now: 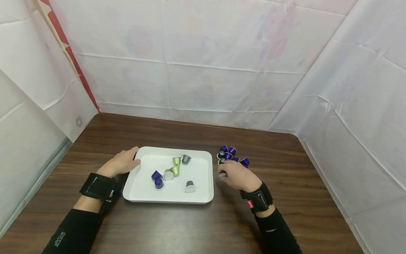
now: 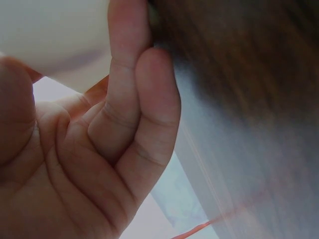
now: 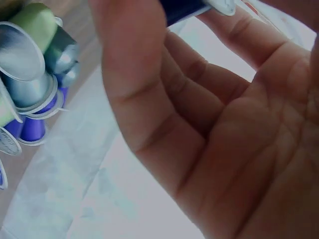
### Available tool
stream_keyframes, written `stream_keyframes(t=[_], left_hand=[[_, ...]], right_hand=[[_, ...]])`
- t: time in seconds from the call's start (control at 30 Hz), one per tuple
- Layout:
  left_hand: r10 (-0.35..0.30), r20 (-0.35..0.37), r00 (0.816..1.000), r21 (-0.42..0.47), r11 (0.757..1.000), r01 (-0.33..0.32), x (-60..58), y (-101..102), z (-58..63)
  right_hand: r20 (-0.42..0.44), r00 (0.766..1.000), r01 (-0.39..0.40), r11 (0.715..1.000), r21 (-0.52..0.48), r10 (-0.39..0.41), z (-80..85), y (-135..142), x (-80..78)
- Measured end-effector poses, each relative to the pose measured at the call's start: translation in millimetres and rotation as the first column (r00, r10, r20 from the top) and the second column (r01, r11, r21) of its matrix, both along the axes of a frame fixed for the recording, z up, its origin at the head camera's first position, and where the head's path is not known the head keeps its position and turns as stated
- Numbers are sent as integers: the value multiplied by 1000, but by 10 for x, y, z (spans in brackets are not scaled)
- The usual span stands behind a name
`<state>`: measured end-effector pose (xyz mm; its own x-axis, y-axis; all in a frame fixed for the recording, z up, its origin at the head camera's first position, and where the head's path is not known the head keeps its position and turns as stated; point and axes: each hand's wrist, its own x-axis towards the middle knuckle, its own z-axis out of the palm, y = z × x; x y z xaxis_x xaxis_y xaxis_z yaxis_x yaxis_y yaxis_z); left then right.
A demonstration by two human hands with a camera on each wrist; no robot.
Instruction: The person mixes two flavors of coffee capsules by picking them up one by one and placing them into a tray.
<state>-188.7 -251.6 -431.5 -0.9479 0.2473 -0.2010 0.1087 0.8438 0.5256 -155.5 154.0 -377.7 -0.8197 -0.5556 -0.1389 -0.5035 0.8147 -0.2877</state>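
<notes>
My left hand [image 1: 122, 163] grips the left rim of a white tray [image 1: 139, 192], thumb over the edge. In the left wrist view the fingers [image 2: 157, 99] curl beside the tray's pale wall. Several coffee capsules lie in the tray: purple [image 1: 159, 183], green [image 1: 175, 171] and grey [image 1: 186, 159]. To the tray's right, my right hand [image 1: 239, 175] is low over the table, at the near side of a heap of capsules [image 1: 232, 150]. It pinches a dark blue coffee capsule [image 3: 182, 9], seen at the top of the right wrist view and partly hidden by fingers.
The heap also holds green [image 3: 35, 22] and grey-blue capsules [image 3: 30, 89]. A brown wood-grain table [image 1: 152, 225] carries everything. White sheeting [image 1: 196, 88] hangs behind the table and along both sides, with a red strip [image 1: 73, 56] at the back left corner.
</notes>
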Motion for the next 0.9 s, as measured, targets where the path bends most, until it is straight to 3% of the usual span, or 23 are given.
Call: stream_keyframes(t=[0.3,0.6,0.9], left_hand=[[4,2,1000,-13,1000,-4,-27,-4,-5],[3,1,1000,-9,1000,-3,-10,-7,-3],[4,2,1000,6,1000,-4,-14,-9,-33]], right_hand=[[-42,999,-29,999,-24,28,121,-107,68],[-92,989,-116,993,-12,114,255,-416,113],[-91,978,-193,981,-33,189,251,-725,86]])
